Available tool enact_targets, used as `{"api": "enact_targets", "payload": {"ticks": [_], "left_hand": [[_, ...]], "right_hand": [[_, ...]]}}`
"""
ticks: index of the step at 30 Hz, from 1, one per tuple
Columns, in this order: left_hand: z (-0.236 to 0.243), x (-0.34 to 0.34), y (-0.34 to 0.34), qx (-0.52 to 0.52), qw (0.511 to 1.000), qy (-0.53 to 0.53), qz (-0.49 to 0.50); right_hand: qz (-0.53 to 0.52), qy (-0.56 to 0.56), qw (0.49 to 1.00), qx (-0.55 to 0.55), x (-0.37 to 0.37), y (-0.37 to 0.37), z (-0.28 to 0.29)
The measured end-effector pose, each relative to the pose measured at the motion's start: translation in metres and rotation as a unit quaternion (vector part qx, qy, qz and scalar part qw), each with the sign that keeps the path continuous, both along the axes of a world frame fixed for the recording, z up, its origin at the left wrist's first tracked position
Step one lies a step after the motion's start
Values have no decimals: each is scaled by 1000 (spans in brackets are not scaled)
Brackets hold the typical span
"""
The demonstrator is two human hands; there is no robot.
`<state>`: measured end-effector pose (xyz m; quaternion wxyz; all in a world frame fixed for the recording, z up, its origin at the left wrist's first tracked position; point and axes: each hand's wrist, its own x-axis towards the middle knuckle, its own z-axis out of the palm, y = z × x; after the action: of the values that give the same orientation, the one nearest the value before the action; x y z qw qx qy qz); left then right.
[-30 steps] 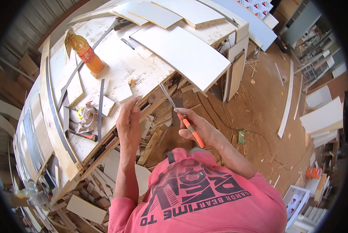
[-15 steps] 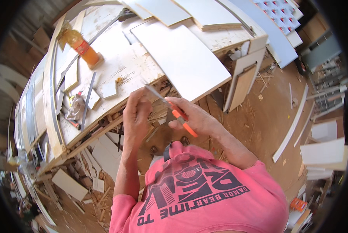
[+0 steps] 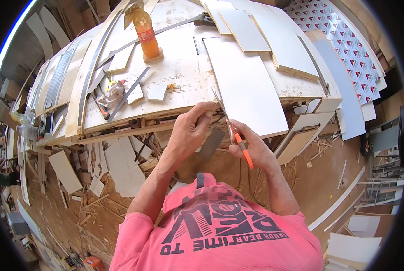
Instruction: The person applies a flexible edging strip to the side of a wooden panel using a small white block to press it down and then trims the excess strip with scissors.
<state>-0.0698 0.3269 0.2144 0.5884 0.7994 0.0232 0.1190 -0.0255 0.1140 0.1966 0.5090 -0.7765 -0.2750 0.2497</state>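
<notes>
Orange-handled scissors (image 3: 245, 153) in the right hand (image 3: 258, 150), fingers closed around the handles; blades point away, over the bench's near edge. Left hand (image 3: 194, 128) just left of the blades, fingers bent in toward the thumb (whether anything small is pinched there, I cannot tell).

Below the bench, to the left: pale offcuts (image 3: 66, 170) scattered on the brown floor.

On the workbench (image 3: 184, 63), near left: a crumpled cloth (image 3: 111, 95), a dark narrow strip (image 3: 130, 93) lying at a slant, and, right of it, a small white piece (image 3: 157, 92). Right of the hands, a large white panel (image 3: 247, 83) juts past the near edge.

Farther, left: an upright bottle (image 3: 146, 34) of orange liquid. Far right: a sheet with a repeating red-and-blue pattern (image 3: 335, 49).
</notes>
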Motion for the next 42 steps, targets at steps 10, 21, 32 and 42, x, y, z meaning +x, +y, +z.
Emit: {"api": "enact_targets", "payload": {"ticks": [10,21,32,42], "left_hand": [[5,2,-8,43,999,2,-18],[1,9,-14,17,997,65,-25],[-14,16,1,-66,993,93,-4],[-22,14,77,-113,985,-129,36]], "right_hand": [[-13,-52,998,-37,11,-18,4],[-15,-41,995,-87,14,-28,0],[-69,4,996,-60,18,-9,-21],[-107,-72,973,-190,80,94,-70]]}}
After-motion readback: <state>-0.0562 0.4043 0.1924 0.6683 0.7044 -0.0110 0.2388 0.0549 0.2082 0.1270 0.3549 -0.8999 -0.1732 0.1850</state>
